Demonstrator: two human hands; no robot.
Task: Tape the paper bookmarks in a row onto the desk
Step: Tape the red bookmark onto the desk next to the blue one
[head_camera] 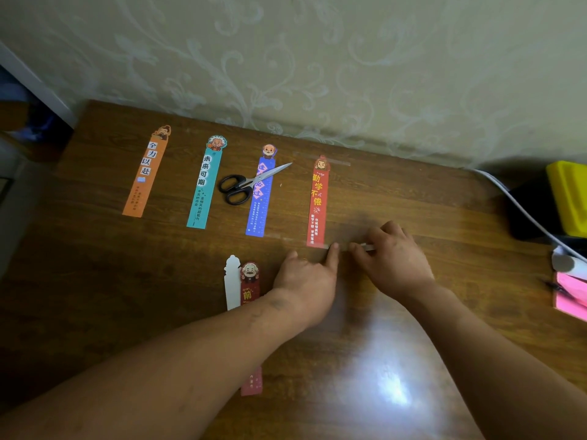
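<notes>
Several paper bookmarks lie in a row on the wooden desk [413, 201]: orange [144, 176], teal [205, 188], blue [260, 201] and red [317, 204]. A clear tape strip [336, 161] crosses the red bookmark's top. Another clear tape strip [344, 247] lies across its bottom end. My left hand [306, 281] presses a fingertip on that strip just right of the red bookmark. My right hand [390, 255] presses on the strip's right part with bent fingers. A dark red bookmark [249, 285] and a white one [232, 282] lie partly under my left forearm.
Black-handled scissors [244, 185] lie across the blue bookmark. At the right edge stand a yellow box [568, 195], a white cable [524, 214], a white roll [563, 262] and pink paper [570, 296]. A patterned wall bounds the desk's far side.
</notes>
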